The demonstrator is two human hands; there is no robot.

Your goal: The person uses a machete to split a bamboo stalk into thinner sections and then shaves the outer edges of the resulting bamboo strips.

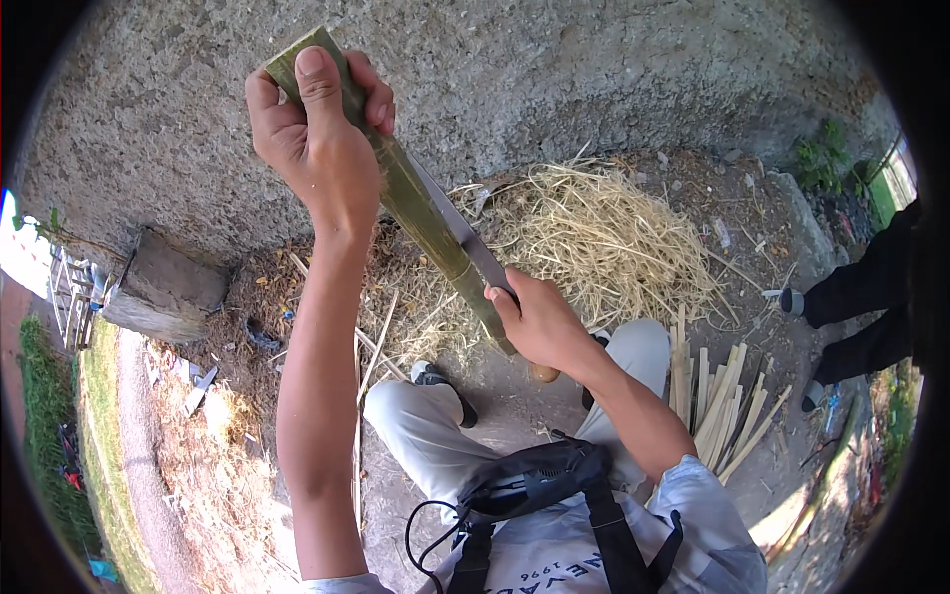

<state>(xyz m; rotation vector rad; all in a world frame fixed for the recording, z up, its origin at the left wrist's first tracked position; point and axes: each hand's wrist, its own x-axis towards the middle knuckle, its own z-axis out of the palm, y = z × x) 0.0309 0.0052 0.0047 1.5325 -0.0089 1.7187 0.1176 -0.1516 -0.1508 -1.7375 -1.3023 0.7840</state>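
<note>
A long green split piece of bamboo point(411, 190) slants from upper left down toward my knees. My left hand point(322, 124) is closed around its upper end, thumb laid along the top. A long-bladed knife point(435, 188) lies along the bamboo's right edge, its dark blade pointing up and away from me. My right hand point(534, 322) is wrapped around the knife's handle point(543, 373), whose wooden butt shows below the fist. Whether the blade is cutting into the bamboo or only resting against it I cannot tell.
A heap of pale bamboo shavings point(618, 238) lies ahead by the rough wall point(475, 69). Several split bamboo strips point(727, 406) lie beside my right knee. Another person's dark-trousered legs point(861, 287) stand at the right. A stone block point(168, 282) sits at the left.
</note>
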